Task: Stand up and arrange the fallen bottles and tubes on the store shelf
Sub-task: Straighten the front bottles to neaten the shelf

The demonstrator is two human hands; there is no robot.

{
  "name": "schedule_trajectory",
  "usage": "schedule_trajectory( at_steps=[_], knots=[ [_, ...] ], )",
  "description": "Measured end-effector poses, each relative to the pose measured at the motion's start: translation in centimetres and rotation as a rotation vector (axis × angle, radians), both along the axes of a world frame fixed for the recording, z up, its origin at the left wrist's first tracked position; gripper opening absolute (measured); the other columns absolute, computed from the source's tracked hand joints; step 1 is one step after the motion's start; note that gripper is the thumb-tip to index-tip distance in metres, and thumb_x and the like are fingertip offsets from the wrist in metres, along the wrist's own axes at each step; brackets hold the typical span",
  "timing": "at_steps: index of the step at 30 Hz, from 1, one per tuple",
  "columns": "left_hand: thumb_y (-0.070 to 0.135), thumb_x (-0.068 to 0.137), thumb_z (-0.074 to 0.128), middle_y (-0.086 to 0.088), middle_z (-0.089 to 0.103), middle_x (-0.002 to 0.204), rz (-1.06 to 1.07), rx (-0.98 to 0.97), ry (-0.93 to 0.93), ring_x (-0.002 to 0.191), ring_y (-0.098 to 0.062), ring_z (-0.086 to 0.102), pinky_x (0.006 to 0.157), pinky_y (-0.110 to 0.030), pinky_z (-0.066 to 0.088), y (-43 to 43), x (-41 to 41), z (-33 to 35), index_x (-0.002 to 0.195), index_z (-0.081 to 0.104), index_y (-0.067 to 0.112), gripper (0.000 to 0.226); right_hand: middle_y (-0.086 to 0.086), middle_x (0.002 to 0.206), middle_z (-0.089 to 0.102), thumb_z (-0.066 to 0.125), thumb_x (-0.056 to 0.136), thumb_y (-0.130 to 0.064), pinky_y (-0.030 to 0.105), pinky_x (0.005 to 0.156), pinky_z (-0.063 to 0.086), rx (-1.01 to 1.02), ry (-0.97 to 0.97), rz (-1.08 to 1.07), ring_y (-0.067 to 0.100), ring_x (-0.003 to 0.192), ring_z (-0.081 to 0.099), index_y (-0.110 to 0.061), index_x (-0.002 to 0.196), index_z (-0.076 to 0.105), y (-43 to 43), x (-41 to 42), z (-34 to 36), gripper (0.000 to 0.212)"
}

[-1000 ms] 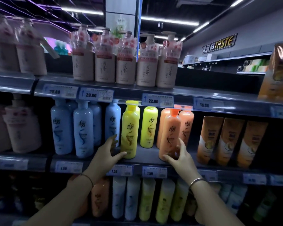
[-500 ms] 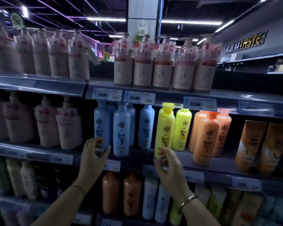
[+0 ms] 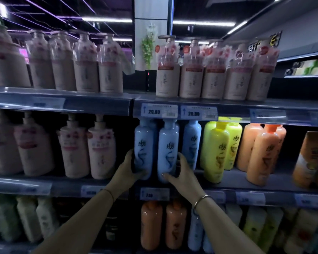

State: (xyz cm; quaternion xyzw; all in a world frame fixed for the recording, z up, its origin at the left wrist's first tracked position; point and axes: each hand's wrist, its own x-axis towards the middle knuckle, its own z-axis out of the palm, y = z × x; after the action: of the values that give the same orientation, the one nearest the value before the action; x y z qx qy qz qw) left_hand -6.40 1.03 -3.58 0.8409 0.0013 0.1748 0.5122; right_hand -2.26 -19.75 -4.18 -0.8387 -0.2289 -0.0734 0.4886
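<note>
now both hands are apart at the middle shelf [image 3: 228,182]. the left hand [image 3: 126,173] grips the left blue bottle [image 3: 143,143] low down, and the right hand [image 3: 182,173] grips the right blue bottle [image 3: 168,143] low down. both bottles stand upright side by side, left of a yellow bottle [image 3: 216,149].

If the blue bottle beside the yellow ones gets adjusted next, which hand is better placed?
Right. The right hand grips the middle blue bottle, next to the third blue bottle; the left hand holds the leftmost blue bottle, farther away.
</note>
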Motion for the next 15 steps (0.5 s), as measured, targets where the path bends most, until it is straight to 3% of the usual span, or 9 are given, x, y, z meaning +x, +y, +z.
schedule_trajectory(
  at_steps=[2,6,10,15],
  knots=[
    [0.014,0.075,0.078,0.008,0.057,0.118,-0.013,0.016,-0.011,0.111,-0.01,0.056,0.087,-0.019,0.046,0.5,0.3,-0.1,0.141,0.027,0.024,0.084,-0.013,0.131,0.051,0.073,0.082,-0.031,0.016,0.093,0.038,-0.021,0.019,0.004,-0.002,0.114,0.046,-0.025,0.15,0.017,0.2,0.2,0.3,0.088],
    [0.018,0.068,0.084,0.004,0.063,0.119,-0.008,0.023,-0.032,0.11,-0.014,0.06,0.097,-0.038,0.051,1.6,0.9,-0.5,0.131,0.035,0.028,0.08,-0.009,0.134,0.056,0.075,0.081,-0.031,0.02,0.093,0.044,-0.036,0.023,-0.016,0.004,0.116,0.053,-0.025,0.149,0.021,0.1,0.7,0.3,0.087],
    [0.021,0.064,0.086,0.006,0.064,0.116,0.022,0.021,-0.06,0.108,-0.013,0.061,0.095,-0.037,0.052,1.4,1.0,-1.0,0.128,0.037,0.031,0.082,-0.011,0.128,0.057,0.074,0.082,-0.031,0.018,0.089,0.044,-0.037,0.006,-0.029,0.003,0.113,0.054,-0.028,0.148,0.022,0.0,0.7,0.3,0.084],
    [0.023,0.066,0.085,0.012,0.06,0.113,0.019,0.009,-0.082,0.104,-0.008,0.058,0.088,-0.024,0.046,0.7,1.0,-0.9,0.133,0.036,0.032,0.084,-0.009,0.129,0.057,0.074,0.082,-0.029,0.02,0.09,0.045,-0.038,-0.016,-0.039,0.006,0.116,0.054,-0.027,0.148,0.022,0.0,0.9,0.3,0.084]
  ],
)
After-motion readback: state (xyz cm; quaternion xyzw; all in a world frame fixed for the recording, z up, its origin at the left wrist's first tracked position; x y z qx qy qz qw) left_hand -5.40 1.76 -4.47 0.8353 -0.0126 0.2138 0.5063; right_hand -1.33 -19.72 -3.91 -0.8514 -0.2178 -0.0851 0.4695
